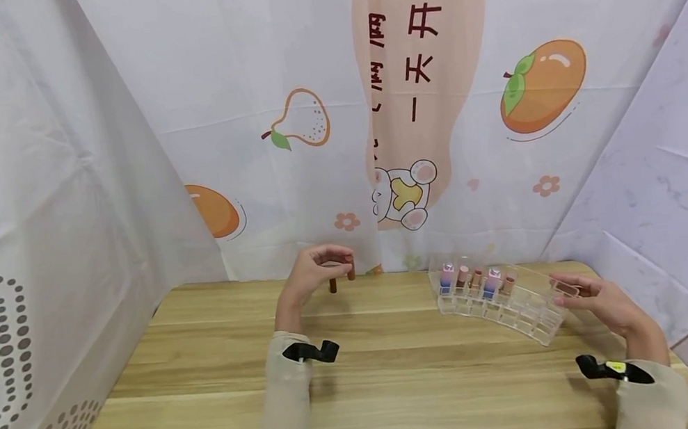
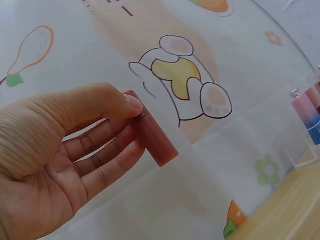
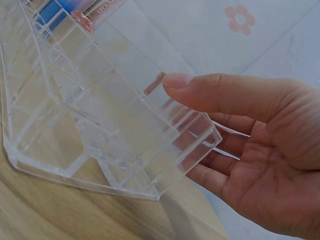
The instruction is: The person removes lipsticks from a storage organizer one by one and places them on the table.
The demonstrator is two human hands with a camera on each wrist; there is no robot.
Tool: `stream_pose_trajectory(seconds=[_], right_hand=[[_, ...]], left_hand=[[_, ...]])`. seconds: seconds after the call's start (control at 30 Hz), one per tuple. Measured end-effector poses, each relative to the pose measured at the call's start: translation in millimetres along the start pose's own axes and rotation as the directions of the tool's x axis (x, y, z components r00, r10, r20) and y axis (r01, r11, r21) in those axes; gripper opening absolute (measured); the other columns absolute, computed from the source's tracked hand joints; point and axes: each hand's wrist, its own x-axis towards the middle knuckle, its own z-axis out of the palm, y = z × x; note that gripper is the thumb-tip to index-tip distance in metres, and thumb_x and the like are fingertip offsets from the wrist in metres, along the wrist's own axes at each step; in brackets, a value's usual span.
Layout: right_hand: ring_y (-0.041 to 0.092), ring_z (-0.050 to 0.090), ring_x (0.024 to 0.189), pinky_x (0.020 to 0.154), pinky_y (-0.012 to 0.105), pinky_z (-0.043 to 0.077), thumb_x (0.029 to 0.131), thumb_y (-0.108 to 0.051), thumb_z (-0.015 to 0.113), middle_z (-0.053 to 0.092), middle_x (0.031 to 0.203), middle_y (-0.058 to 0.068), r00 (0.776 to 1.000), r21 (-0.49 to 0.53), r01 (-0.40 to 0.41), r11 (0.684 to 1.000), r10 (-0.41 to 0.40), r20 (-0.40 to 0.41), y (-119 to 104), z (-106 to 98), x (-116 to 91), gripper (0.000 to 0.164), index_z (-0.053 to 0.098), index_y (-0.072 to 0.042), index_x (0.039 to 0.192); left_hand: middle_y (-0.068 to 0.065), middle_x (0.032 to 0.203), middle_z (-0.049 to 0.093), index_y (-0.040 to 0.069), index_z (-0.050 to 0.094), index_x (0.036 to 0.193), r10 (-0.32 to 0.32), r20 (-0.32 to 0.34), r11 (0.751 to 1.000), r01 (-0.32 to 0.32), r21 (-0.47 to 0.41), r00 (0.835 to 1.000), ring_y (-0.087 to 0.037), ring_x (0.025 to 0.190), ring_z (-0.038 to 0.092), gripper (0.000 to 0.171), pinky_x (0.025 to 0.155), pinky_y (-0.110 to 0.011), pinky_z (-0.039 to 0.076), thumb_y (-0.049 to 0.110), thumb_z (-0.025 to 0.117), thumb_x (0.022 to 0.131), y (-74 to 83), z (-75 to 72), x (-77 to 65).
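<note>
My left hand (image 1: pixel 319 273) pinches a reddish-brown lipstick tube (image 2: pixel 156 137) between thumb and fingers, above the table's back edge. Just below that hand a dark brown tube (image 1: pixel 332 285) shows, partly covered by the fingers; whether it stands on the table I cannot tell. A clear, curved, stepped lipstick organizer (image 1: pixel 518 311) is at the back right. My right hand (image 1: pixel 605 302) grips its right end, the thumb on the near side and the fingers behind the clear wall. A small reddish-brown strip (image 3: pixel 155 83) shows by the thumb tip, its nature unclear.
Several lipsticks stand in the organizer's left back row, among them a pink-and-blue tube (image 1: pixel 447 278) and another pink-and-blue one (image 1: pixel 492 284). The wooden table (image 1: pixel 400 390) runs back to a printed curtain (image 1: pixel 316 189). More cloth hangs at both sides.
</note>
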Motion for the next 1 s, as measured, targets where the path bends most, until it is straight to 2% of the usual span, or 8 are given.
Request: stream_pose_trajectory(seconds=[0.1,0.37,0.63,0.73,0.9,1.0], right_hand=[[-0.019,0.053,0.111,0.084,0.007,0.049,0.099,-0.008,0.066,0.06,0.122,-0.034,1.0,-0.005,0.003,1.0,-0.003,-0.001,-1,0,1,0.05,0.055,-0.009,0.147],[-0.021,0.052,0.109,0.083,0.007,0.049,0.098,-0.008,0.067,0.059,0.121,-0.036,1.0,-0.028,-0.008,1.0,0.008,-0.014,-2,-2,-1,0.051,0.054,-0.007,0.148],[-0.022,0.051,0.11,0.083,0.007,0.049,0.099,-0.008,0.066,0.059,0.122,-0.036,1.0,-0.019,-0.015,1.0,0.015,0.0,-4,-3,-1,0.051,0.053,-0.009,0.148],[-0.02,0.052,0.109,0.083,0.007,0.049,0.098,-0.008,0.066,0.059,0.122,-0.035,1.0,-0.021,-0.011,1.0,0.011,-0.002,-3,-3,0,0.051,0.054,-0.008,0.148],[-0.019,0.052,0.11,0.083,0.007,0.049,0.098,-0.007,0.066,0.06,0.122,-0.035,1.0,-0.017,-0.007,1.0,0.007,0.002,-2,-2,1,0.051,0.054,-0.008,0.148],[-0.02,0.052,0.11,0.083,0.007,0.049,0.099,-0.007,0.066,0.059,0.123,-0.035,1.0,-0.012,-0.008,1.0,0.009,0.007,-1,-2,1,0.051,0.054,-0.009,0.148]], left_hand=[[0.006,0.098,0.076,-0.008,0.069,0.12,0.019,-0.015,1.0,-0.019,-0.001,1.0,-0.013,0.095,0.071,0.032,0.083,-0.026,0.057,0.002,0.075,0.09,-1.1,-4.1,-1.1],[0.003,0.093,0.076,-0.011,0.067,0.119,0.002,-0.051,0.999,-0.004,-0.04,0.999,-0.016,0.091,0.072,0.033,0.087,-0.031,0.059,0.002,0.076,0.09,-6.2,-12.9,-4.2],[0.002,0.1,0.074,-0.009,0.069,0.118,-0.01,-0.107,1.0,0.01,-0.005,0.994,-0.012,0.092,0.07,0.032,0.087,-0.025,0.058,0.001,0.076,0.089,-10.4,-22.8,-8.2],[-0.002,0.103,0.075,-0.009,0.068,0.119,-0.003,-0.12,1.0,0.006,0.023,0.993,-0.011,0.094,0.07,0.032,0.088,-0.024,0.057,0.003,0.076,0.09,-13.3,-26.4,-10.3],[-0.019,0.112,0.072,-0.013,0.065,0.122,0.016,-0.13,0.999,-0.01,0.044,0.991,-0.011,0.096,0.069,0.035,0.087,-0.024,0.057,0.002,0.074,0.091,-22.0,-32.0,-12.6],[-0.02,0.112,0.072,-0.013,0.066,0.121,0.014,-0.143,0.999,-0.007,0.049,0.99,-0.011,0.096,0.069,0.035,0.085,-0.023,0.057,0.002,0.075,0.091,-27.8,-35.3,-13.5]])
